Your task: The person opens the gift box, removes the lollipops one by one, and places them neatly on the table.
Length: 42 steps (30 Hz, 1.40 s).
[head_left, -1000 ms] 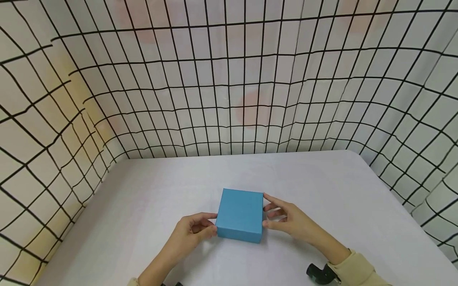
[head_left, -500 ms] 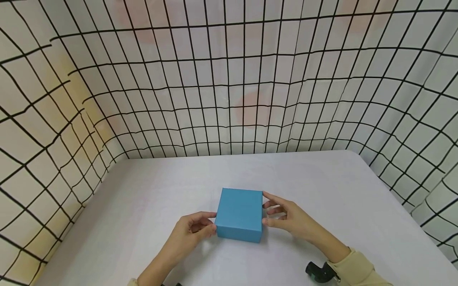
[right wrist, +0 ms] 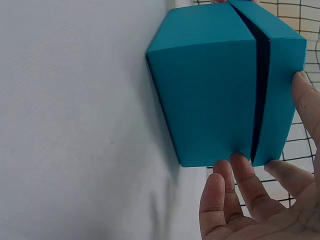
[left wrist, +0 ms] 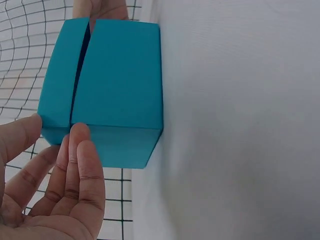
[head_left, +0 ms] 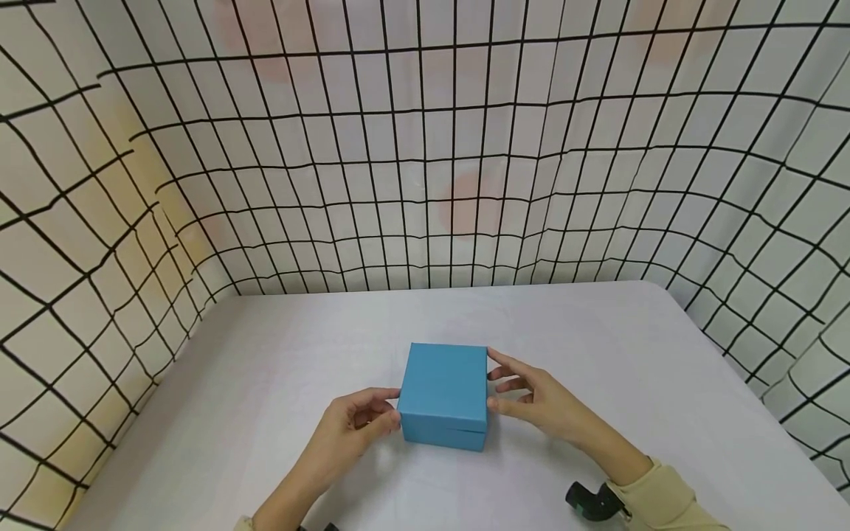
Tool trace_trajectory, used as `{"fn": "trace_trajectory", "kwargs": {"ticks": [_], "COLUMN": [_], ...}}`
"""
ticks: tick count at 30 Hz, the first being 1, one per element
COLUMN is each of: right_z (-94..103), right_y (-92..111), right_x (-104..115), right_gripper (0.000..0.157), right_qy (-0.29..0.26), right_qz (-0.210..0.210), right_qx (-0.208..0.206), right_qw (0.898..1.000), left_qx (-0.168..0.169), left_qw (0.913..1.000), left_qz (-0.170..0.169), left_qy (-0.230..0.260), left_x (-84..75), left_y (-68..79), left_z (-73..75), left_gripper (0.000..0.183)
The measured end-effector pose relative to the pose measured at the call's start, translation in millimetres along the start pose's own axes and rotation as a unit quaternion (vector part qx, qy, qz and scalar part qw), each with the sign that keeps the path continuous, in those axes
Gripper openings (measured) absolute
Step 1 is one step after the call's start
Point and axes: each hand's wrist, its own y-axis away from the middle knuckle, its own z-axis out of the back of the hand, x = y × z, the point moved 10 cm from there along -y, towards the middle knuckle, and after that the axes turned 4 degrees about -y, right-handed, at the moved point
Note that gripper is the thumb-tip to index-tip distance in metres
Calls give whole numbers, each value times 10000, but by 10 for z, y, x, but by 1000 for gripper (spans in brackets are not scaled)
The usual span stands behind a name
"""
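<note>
A square blue cardboard box stands on the white table in front of me. Its lid (head_left: 443, 380) sits raised and slightly tilted over the base (left wrist: 120, 85). Both wrist views show a dark wedge-shaped gap between the two parts. My left hand (head_left: 350, 428) holds the left side of the lid between thumb and fingers, with other fingertips along the seam. On the opposite side, my right hand (head_left: 547, 409) grips the lid the same way, its thumb and index finger spread across the lid's side. The inside of the box is hidden.
White tabletop (head_left: 299, 346) surrounds the box. Black grid netting (head_left: 425, 158) over pale sheeting rises behind and at both sides. A black device (head_left: 593, 503) sits beside the right sleeve (head_left: 664, 498). Part of another dark object shows near the left wrist.
The lid has risen slightly with both hands, leaving a thin seam on the front face. The base has stayed in place on the table.
</note>
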Motion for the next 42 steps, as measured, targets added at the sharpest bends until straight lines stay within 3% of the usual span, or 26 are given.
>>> {"fn": "trace_trajectory", "kwargs": {"ticks": [15, 23, 32, 42], "right_z": [29, 31, -19, -213], "right_y": [30, 68, 106, 74], "right_x": [200, 348, 634, 773], "right_gripper": [81, 79, 69, 53], "right_qy": [445, 561, 153, -266], "right_qz": [153, 354, 1027, 1068], "right_qx": [-276, -575, -912, -949], "right_qw": [9985, 9961, 9904, 9894], "left_qx": [-422, -608, -547, -614], "left_qw": [9991, 9978, 9962, 9948], "left_qz": [-75, -139, -507, -722], "left_qy": [-71, 244, 447, 369], "left_x": [-169, -244, -344, -329], "left_y": [31, 69, 153, 321], "left_z": [170, 247, 347, 523], "left_gripper": [32, 31, 33, 27]}}
